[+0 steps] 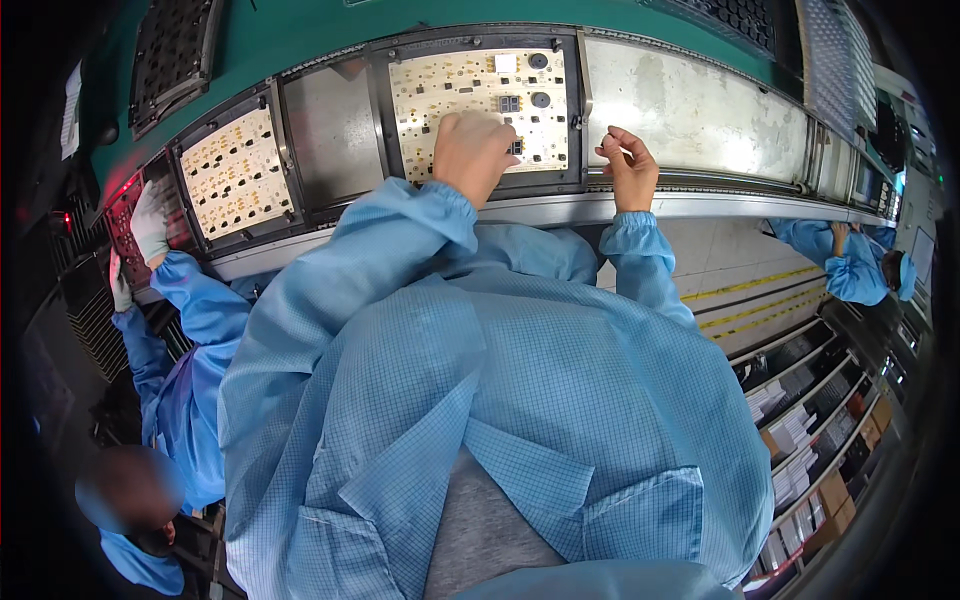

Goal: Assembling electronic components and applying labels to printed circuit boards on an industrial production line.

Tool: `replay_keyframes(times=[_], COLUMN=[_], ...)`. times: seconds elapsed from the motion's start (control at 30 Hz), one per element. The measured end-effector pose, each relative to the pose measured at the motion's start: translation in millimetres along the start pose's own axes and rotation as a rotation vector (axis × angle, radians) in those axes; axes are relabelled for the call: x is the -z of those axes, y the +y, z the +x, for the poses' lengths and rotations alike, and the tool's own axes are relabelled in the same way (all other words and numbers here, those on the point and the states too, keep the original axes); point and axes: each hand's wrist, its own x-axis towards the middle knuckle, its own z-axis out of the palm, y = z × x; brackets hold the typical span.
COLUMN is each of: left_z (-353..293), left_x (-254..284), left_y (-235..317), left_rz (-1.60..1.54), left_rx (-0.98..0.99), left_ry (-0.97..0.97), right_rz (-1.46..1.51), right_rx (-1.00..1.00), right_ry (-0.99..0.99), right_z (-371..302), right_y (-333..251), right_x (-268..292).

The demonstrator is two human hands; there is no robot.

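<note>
In front of me lies a cream circuit board (pixel 430 85), set in a black frame (pixel 480 42) on the line. It carries two round black buzzers (pixel 540 61), a white square part (pixel 505 64) and a dark digit display (pixel 509 104). Over the board's lower middle is my left hand (pixel 470 155), its fingers curled beside another small black part (pixel 516 147); what they grip is hidden. To the right of the frame, my right hand (pixel 632 175) is raised above the metal rail, thumb and forefinger pinching a small dark part (pixel 601 151).
Another framed board (pixel 235 175) sits further left, near a co-worker's gloved hand (pixel 150 222). A bare metal plate (pixel 690 105) lies on the right. A metal rail (pixel 700 206) runs along the near edge. Behind me on the right stands a shelf rack (pixel 800 450); another person (pixel 860 262) is far right.
</note>
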Motion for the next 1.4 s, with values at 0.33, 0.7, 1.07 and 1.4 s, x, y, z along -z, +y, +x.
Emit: replay_keyframes(times=[0.33, 0.7, 1.07, 1.4], left_z=[47.2, -3.9, 1.6, 2.3], left_x=[-4.5, -23.5, -33.1, -26.1], left_y=[16.7, 6.3, 0.3, 9.2], left_rz=[0.188, -0.194, -0.177, -0.252], left_rx=[0.028, -0.008, 0.013, 0.066], left_ry=[-0.108, 0.254, 0.279, 0.257], right_rz=[-0.18, -0.634, -0.796, -0.902], right_rx=[0.447, 0.617, 0.645, 0.58], right_ry=[-0.231, -0.173, -0.174, -0.328], right_z=[-7.2, 1.0, 16.8, 26.7], right_y=[-3.0, -13.4, -35.1, -49.3], right_x=[-17.8, -9.8, 10.8, 35.4])
